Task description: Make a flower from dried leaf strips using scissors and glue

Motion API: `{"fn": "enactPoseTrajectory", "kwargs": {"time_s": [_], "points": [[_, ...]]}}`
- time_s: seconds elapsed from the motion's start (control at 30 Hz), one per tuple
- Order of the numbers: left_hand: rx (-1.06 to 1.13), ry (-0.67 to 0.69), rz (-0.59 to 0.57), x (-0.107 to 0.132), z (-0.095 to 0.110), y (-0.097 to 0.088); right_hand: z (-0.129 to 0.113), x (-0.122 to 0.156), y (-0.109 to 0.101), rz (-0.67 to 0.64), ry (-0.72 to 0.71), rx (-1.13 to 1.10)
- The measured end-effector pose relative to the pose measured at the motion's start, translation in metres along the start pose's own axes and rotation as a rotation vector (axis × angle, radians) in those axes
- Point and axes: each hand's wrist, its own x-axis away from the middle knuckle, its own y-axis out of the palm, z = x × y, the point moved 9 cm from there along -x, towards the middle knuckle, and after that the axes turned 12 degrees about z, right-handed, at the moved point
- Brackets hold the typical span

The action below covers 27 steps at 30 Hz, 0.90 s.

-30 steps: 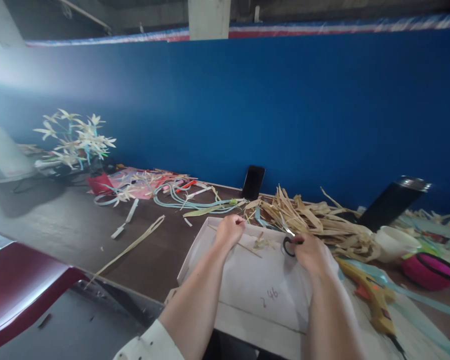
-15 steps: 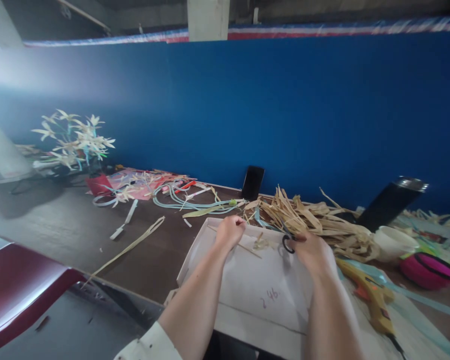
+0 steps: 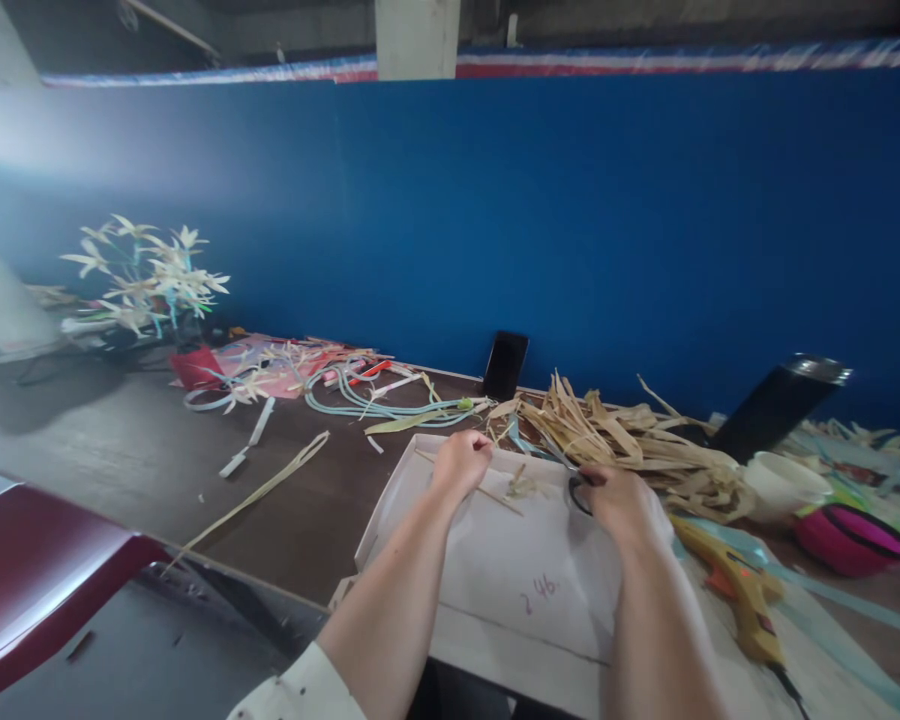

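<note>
My right hand point(image 3: 619, 500) is closed on a pair of scissors point(image 3: 579, 492) with black handles, its blades pointing up and left over the far edge of a white box lid point(image 3: 525, 560). My left hand point(image 3: 461, 462) is closed in a pinch above the lid's far left part. Whatever lies between those fingertips is too small to make out. Under my left hand a thin stick point(image 3: 499, 500) rests in the lid. Pale scraps point(image 3: 523, 485) lie there between my hands.
Behind the lid are dried husks point(image 3: 600, 430), a phone point(image 3: 505, 365) and pale blue tubing point(image 3: 375, 408). On the right are a yellow glue gun point(image 3: 746, 595), a white bowl point(image 3: 786, 485) and a dark flask point(image 3: 780, 405). Pale husk flowers point(image 3: 165, 275) stand at left.
The scissors in my right hand have turned, so their blades now lean further left. My left hand stays almost where it was.
</note>
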Motion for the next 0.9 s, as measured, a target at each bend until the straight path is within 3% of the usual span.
{"fn": "enactPoseTrajectory", "kwargs": {"time_s": [0.13,0.5,0.73,0.9], "points": [[0.003,0.006,0.004,0.0,0.002,-0.002,-0.001,-0.002,0.008,0.012,-0.046,0.004],[0.029,0.004,-0.006,0.0,0.003,0.0,-0.002,0.003,0.001,-0.041,0.057,0.035],[0.157,-0.096,-0.074,0.001,0.003,0.003,0.0,-0.001,0.014,-0.026,-0.027,-0.033],[0.288,-0.126,-0.109,0.0,-0.001,0.009,-0.007,-0.002,-0.002,0.111,-0.042,-0.172]]}}
